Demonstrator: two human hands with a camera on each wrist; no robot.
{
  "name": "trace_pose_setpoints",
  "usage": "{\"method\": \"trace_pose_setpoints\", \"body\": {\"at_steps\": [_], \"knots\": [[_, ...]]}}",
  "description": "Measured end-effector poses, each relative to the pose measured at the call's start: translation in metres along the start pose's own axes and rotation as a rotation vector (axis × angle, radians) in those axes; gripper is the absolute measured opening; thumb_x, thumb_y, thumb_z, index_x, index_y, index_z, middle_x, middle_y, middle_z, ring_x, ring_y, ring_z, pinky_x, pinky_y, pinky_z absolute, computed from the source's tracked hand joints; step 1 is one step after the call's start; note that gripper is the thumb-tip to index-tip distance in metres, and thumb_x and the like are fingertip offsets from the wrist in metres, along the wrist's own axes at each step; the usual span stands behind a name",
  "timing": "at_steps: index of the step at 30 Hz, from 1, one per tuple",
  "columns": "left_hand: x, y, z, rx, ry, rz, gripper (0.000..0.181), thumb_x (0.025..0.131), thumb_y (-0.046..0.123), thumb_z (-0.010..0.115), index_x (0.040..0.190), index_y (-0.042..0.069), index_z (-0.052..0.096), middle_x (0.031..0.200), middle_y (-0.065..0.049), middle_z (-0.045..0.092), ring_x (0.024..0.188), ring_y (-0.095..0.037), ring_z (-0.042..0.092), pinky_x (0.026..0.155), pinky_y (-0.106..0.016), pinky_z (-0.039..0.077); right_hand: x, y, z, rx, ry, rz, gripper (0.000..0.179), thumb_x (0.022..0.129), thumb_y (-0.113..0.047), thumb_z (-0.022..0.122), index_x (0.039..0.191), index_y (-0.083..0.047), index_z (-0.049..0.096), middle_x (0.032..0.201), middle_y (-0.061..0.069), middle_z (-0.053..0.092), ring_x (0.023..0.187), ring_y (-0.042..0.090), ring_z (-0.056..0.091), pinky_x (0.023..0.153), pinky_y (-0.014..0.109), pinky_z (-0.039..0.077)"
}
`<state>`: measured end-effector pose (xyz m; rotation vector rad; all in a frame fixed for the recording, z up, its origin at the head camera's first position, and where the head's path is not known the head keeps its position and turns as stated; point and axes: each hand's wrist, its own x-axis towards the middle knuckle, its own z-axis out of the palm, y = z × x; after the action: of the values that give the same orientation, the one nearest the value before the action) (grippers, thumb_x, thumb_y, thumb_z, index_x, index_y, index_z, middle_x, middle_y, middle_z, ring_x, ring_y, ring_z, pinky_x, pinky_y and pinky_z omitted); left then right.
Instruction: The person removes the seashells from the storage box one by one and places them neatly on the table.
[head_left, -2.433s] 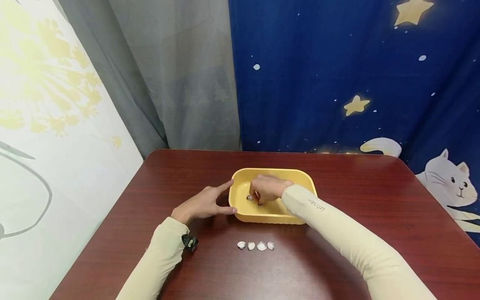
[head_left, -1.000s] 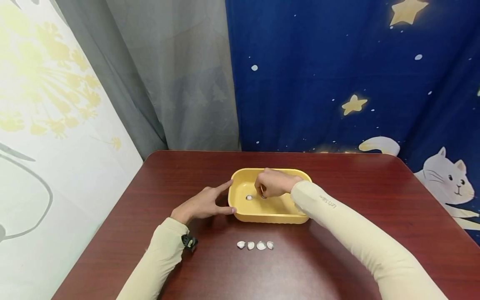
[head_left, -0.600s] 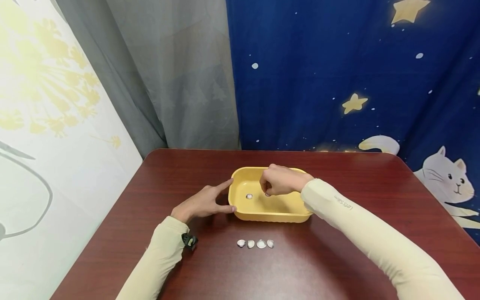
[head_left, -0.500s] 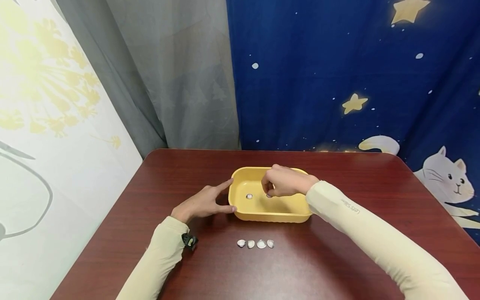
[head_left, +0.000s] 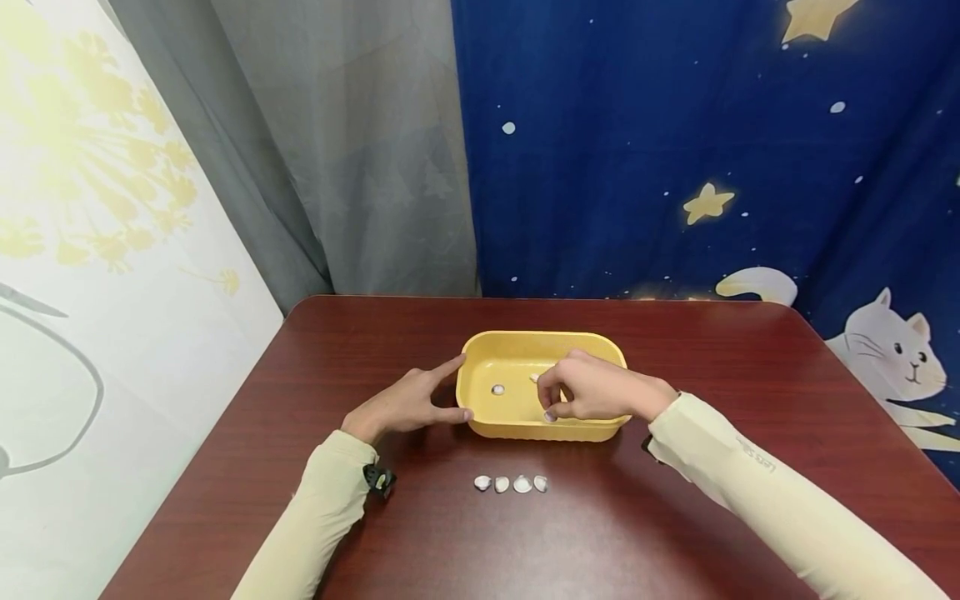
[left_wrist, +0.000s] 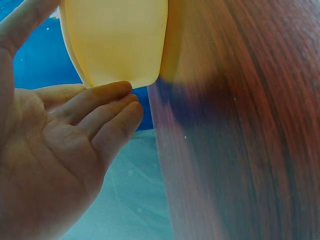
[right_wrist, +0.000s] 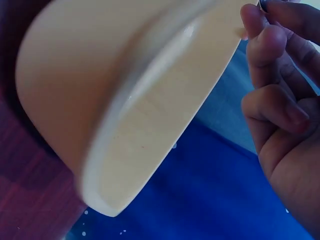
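A yellow plastic tub (head_left: pixel 517 432) stands on the table. My left hand (head_left: pixel 408 404) rests against its left end, index finger at the back corner and thumb at the front one. In the left wrist view, the other fingers lie against the tub's wall. Over the tub's front part, my right hand (head_left: pixel 592 387) pinches a small whitish seashell (head_left: pixel 550 416) between thumb and fingers. Inside the tub, a seashell (head_left: pixel 498 389) lies toward the left, and another small pale shell (head_left: pixel 534 377) shows just beside the right hand's fingers.
Several pale seashells (head_left: pixel 522 483) lie in a row on the dark red-brown table (head_left: pixel 360 333), in front of the tub. Behind the table hang a grey curtain (head_left: pixel 375 167) and a blue star-patterned curtain (head_left: pixel 600 167). A white patterned panel (head_left: pixel 112 333) stands at the left.
The right hand has lifted from the tub's floor with a seashell and moved right and toward the front rim. A shell behind it has come into view. The left hand has stayed put.
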<state>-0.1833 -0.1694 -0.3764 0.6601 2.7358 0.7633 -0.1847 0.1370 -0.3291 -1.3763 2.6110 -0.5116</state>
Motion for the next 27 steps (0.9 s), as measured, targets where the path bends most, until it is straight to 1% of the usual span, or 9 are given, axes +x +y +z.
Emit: {"method": "trace_pose_setpoints", "body": {"at_steps": [2,4,10,13,16,19,23,27], "knots": [[0.000,0.000,0.000,-0.004,-0.001,-0.004,0.098,0.084,0.059,0.072,0.161,0.019,0.026,0.160,-0.010,0.041,0.145,-0.027,0.045,0.117,-0.051,0.039,-0.004,-0.002,0.004,-0.007,0.010,-0.008,0.015,0.085,-0.016,0.078,0.075,-0.023,0.068,0.067,-0.018,0.065,0.054,-0.006,0.048,0.060,0.017,0.044],[-0.001,0.000,0.000,-0.006,-0.002,-0.009,0.098,0.084,0.059,0.072,0.161,0.019,0.026,0.161,-0.010,0.040,0.145,-0.027,0.044,0.117,-0.051,0.039,-0.008,-0.005,0.008,-0.037,0.032,-0.020,0.015,0.085,-0.015,0.078,0.075,-0.023,0.069,0.067,-0.018,0.064,0.056,-0.006,0.048,0.061,0.017,0.045],[0.000,0.001,0.000,-0.004,-0.003,-0.009,0.098,0.084,0.060,0.072,0.161,0.019,0.026,0.160,-0.011,0.041,0.144,-0.027,0.045,0.117,-0.051,0.040,-0.018,-0.011,0.019,-0.186,0.158,-0.056,0.019,0.081,-0.009,0.075,0.072,-0.023,0.066,0.068,-0.016,0.059,0.066,0.000,0.051,0.065,0.020,0.047],[0.000,0.001,0.000,-0.001,-0.006,-0.005,0.098,0.084,0.059,0.072,0.161,0.018,0.026,0.160,-0.011,0.041,0.144,-0.027,0.045,0.117,-0.051,0.040,-0.022,-0.015,0.022,-0.194,0.190,-0.070,0.019,0.080,-0.008,0.075,0.073,-0.023,0.067,0.069,-0.016,0.060,0.066,0.001,0.053,0.064,0.020,0.048],[0.000,0.001,0.000,0.003,-0.008,-0.008,0.098,0.084,0.059,0.072,0.161,0.019,0.026,0.160,-0.011,0.041,0.144,-0.027,0.045,0.117,-0.051,0.040,-0.026,-0.021,0.024,-0.176,0.180,-0.091,0.019,0.080,-0.007,0.075,0.074,-0.022,0.068,0.069,-0.015,0.061,0.064,-0.001,0.052,0.061,0.017,0.046],[0.000,0.001,0.001,0.001,-0.010,-0.012,0.098,0.084,0.059,0.072,0.161,0.019,0.026,0.160,-0.011,0.041,0.144,-0.028,0.045,0.117,-0.051,0.040,-0.031,-0.025,0.027,-0.164,0.153,-0.106,0.018,0.080,-0.007,0.076,0.074,-0.022,0.068,0.068,-0.015,0.062,0.063,-0.003,0.050,0.060,0.014,0.045],[0.000,0.001,0.001,-0.006,-0.012,-0.021,0.098,0.084,0.060,0.072,0.161,0.021,0.026,0.161,-0.011,0.040,0.146,-0.028,0.043,0.118,-0.052,0.039,-0.036,-0.029,0.035,-0.164,0.133,-0.107,0.017,0.079,-0.007,0.077,0.075,-0.021,0.069,0.068,-0.015,0.062,0.064,-0.003,0.052,0.061,0.013,0.046],[0.000,0.001,0.000,-0.004,-0.007,-0.024,0.099,0.084,0.060,0.072,0.161,0.021,0.025,0.161,-0.010,0.039,0.146,-0.028,0.043,0.118,-0.051,0.038,-0.039,-0.029,0.044,-0.166,0.121,-0.091,0.020,0.078,-0.006,0.076,0.072,-0.023,0.068,0.067,-0.017,0.061,0.064,-0.005,0.051,0.059,0.012,0.044]]}}
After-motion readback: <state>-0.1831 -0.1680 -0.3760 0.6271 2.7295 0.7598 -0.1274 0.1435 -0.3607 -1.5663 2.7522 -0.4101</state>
